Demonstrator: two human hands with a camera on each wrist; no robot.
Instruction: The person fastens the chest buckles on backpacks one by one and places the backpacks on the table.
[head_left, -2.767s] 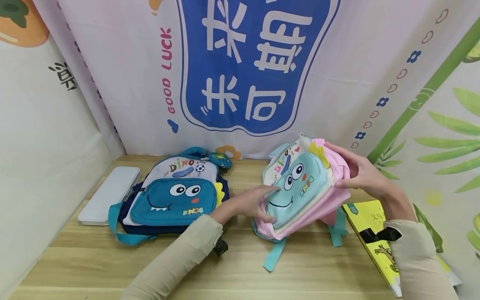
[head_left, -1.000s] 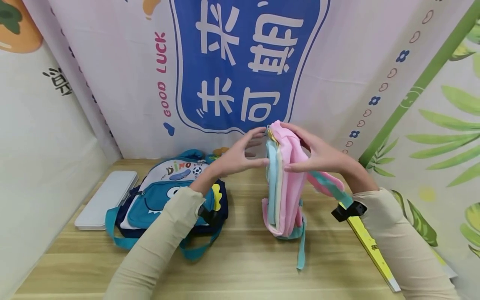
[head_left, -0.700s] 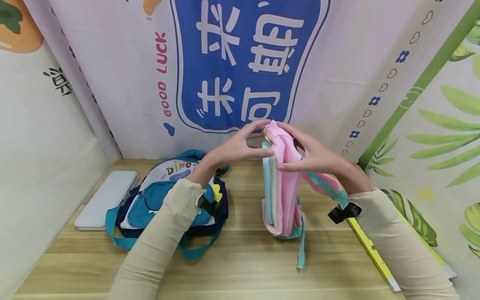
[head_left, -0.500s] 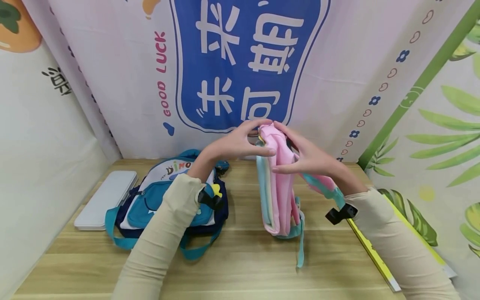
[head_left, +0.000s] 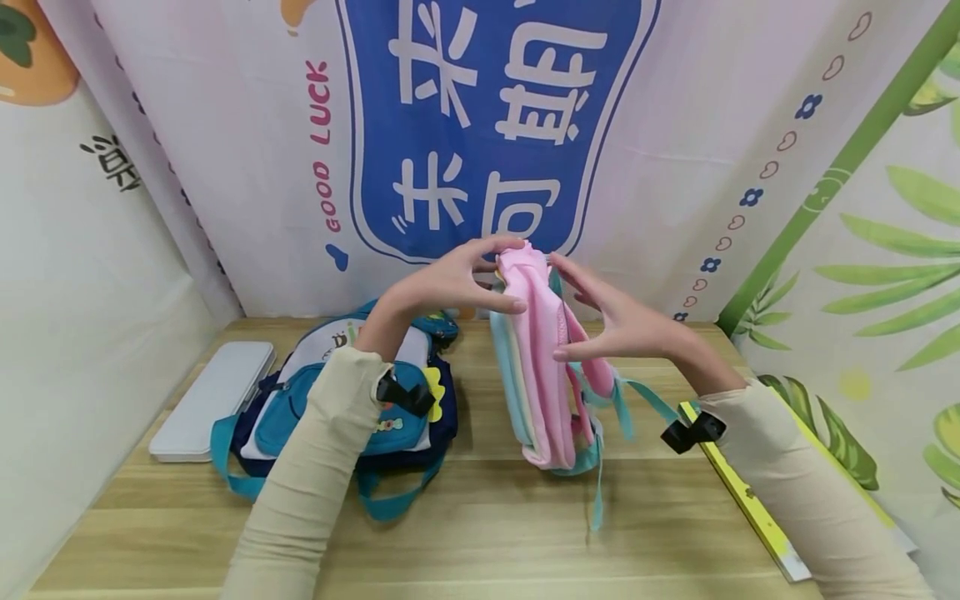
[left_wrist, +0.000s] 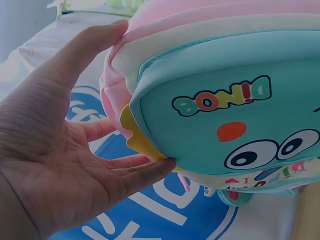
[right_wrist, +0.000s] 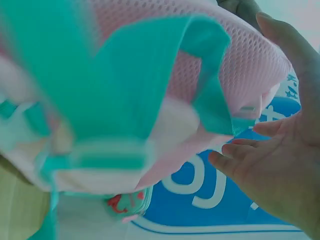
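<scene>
A pink and light-teal dinosaur backpack (head_left: 531, 358) stands on its edge on the wooden table, its pink side facing me. My left hand (head_left: 450, 283) holds its upper left part. In the left wrist view, the thumb (left_wrist: 95, 47) lies along the pink edge and the fingertips (left_wrist: 167, 165) touch the front pocket near the yellow spikes. My right hand (head_left: 626, 321) is on the strap side, fingers spread and the thumb tip close to the pink panel. In the right wrist view, teal straps (right_wrist: 130, 90) hang loose across the mesh back, and the fingers look apart from the bag.
A blue dinosaur backpack (head_left: 300, 417) lies flat at the left, partly behind my left forearm. Beside it is a white flat case (head_left: 213, 400). A yellow book (head_left: 750, 500) lies at the right, partly under my right forearm. A printed curtain (head_left: 652, 167) hangs behind the table.
The pink backpack has turned from showing its front to standing edge-on, then tipped slightly left. My left hand has closed on it and moved left; my right hand has loosened and drawn away from its top.
</scene>
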